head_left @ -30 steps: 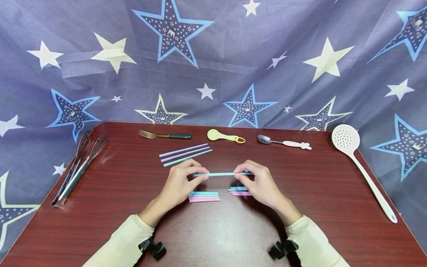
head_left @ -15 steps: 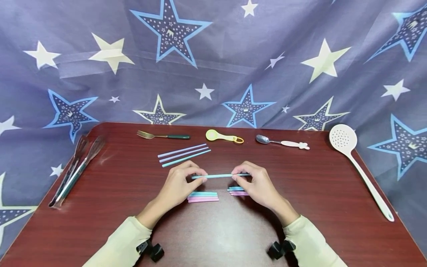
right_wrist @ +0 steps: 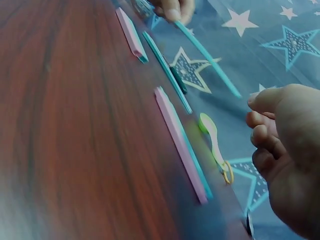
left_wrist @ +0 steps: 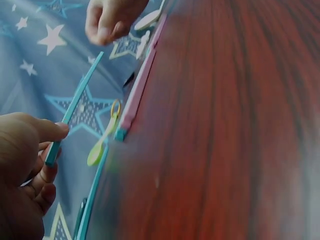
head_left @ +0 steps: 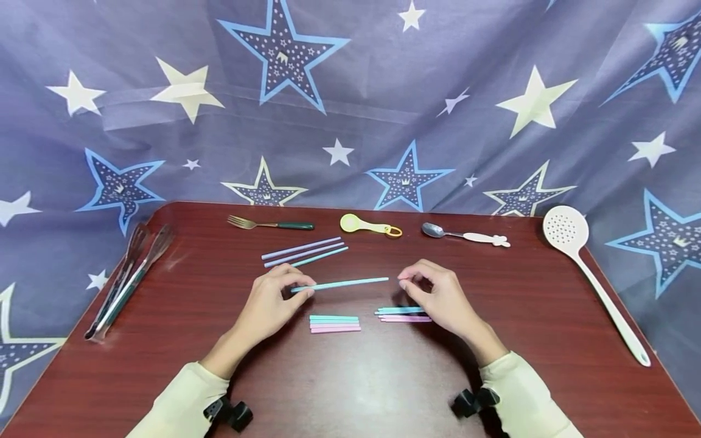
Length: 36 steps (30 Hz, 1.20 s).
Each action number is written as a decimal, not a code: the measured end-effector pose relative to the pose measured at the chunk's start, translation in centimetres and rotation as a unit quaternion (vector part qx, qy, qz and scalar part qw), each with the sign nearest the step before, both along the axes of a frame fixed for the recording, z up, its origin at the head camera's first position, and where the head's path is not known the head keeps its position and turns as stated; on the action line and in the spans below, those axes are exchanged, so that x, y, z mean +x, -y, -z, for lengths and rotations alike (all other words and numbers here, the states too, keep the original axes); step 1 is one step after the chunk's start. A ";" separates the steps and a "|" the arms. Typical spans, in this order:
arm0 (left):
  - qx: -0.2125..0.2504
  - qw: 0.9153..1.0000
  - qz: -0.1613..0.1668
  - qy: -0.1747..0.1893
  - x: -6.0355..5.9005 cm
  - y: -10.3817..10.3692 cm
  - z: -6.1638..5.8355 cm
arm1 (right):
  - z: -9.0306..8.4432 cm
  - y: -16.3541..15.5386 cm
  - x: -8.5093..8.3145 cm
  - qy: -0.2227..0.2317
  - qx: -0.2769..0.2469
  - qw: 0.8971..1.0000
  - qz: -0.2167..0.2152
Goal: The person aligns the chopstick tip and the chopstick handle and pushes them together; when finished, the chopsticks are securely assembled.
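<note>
Reddish-brown surface (head_left: 350,389) below, left hand (head_left: 276,298) and right hand (head_left: 440,296) above it: the left pinches one end of a turquoise stick (head_left: 353,283), the right, fingers loosely bent, hovers just off its far tip! Shorter pink and turquoise sticks (head_left: 335,324) lie nearby in two groups.
</note>
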<state>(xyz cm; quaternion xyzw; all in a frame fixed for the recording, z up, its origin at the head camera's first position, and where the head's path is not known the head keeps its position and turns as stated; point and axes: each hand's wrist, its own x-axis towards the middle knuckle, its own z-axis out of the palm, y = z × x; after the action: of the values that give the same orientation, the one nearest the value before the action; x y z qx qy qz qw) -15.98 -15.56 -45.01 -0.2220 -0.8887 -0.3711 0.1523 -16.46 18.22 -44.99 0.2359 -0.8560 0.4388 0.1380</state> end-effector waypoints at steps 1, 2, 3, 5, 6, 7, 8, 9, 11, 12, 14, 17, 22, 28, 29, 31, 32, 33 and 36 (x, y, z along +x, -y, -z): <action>-0.003 1.000 -0.006 -0.003 -0.1 0.3 0.2 | 0.0 -0.4 0.0 0.003 0.006 1.000 0.005; -0.006 1.000 -0.012 -0.004 -0.2 0.5 0.3 | 0.0 -0.7 0.1 0.008 0.012 1.000 0.006; -0.008 1.000 -0.018 -0.004 -0.3 0.8 0.4 | 0.1 -1.0 0.2 0.013 0.018 1.000 0.007; -0.014 0.999 -0.031 -0.002 -0.5 1.3 0.6 | 0.3 -1.4 0.3 0.025 0.031 0.999 0.000; -0.016 0.999 -0.037 -0.001 -0.6 1.5 0.7 | 0.4 -1.5 0.4 0.032 0.037 0.999 -0.006; -0.018 0.999 -0.043 0.000 -0.7 1.8 0.8 | 0.5 -1.6 0.5 0.038 0.042 0.998 -0.013; -0.018 0.999 -0.048 0.001 -0.8 2.0 0.9 | 0.7 -1.6 0.5 0.044 0.046 0.998 -0.019; -0.019 0.998 -0.053 0.001 -0.9 2.1 1.1 | 0.9 -1.6 0.6 0.050 0.050 0.997 -0.024; -0.018 0.998 -0.061 0.000 -1.2 2.4 1.4 | 1.3 -1.6 0.7 0.059 0.056 0.996 -0.034; -0.019 0.998 -0.065 0.001 -1.4 2.5 1.6 | 1.4 -1.6 0.8 0.061 0.059 0.996 -0.038; -0.020 0.997 -0.072 0.004 -1.6 2.6 2.1 | 1.8 -1.6 0.9 0.063 0.064 0.995 -0.045; -0.028 0.996 -0.079 0.002 -2.0 2.7 2.7 | 2.1 -1.6 1.0 0.064 0.072 0.994 -0.053; -0.048 0.995 -0.089 -0.012 -2.5 2.6 3.1 | 2.2 -1.7 1.1 0.070 0.084 0.992 -0.062; -0.080 0.991 -0.103 -0.018 -2.7 2.3 2.9 | 2.5 -1.7 1.1 0.078 0.092 0.990 -0.070; -0.083 0.991 -0.104 -0.020 -2.7 2.3 2.9 | 2.6 -1.6 1.1 0.078 0.091 0.990 -0.070; -0.086 0.990 -0.106 -0.026 -2.7 2.3 3.0 | 2.6 -1.6 1.1 0.077 0.088 0.991 -0.069; -0.087 0.990 -0.106 -0.029 -2.7 2.3 2.9 | 2.6 -1.5 1.1 0.075 0.088 0.991 -0.068; -0.088 0.990 -0.106 -0.032 -2.8 2.3 2.9 | 2.6 -1.5 1.1 0.074 0.088 0.991 -0.067; -0.088 0.990 -0.105 -0.034 -2.8 2.2 2.8 | 2.6 -1.5 1.2 0.069 0.089 0.991 -0.064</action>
<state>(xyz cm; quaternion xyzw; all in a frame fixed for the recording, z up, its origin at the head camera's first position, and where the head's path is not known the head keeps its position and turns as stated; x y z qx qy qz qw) -18.79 -17.80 -47.81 -0.1526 -0.9305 -0.2657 0.2006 -15.30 19.73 -47.61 0.2707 -0.8824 0.3838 0.0281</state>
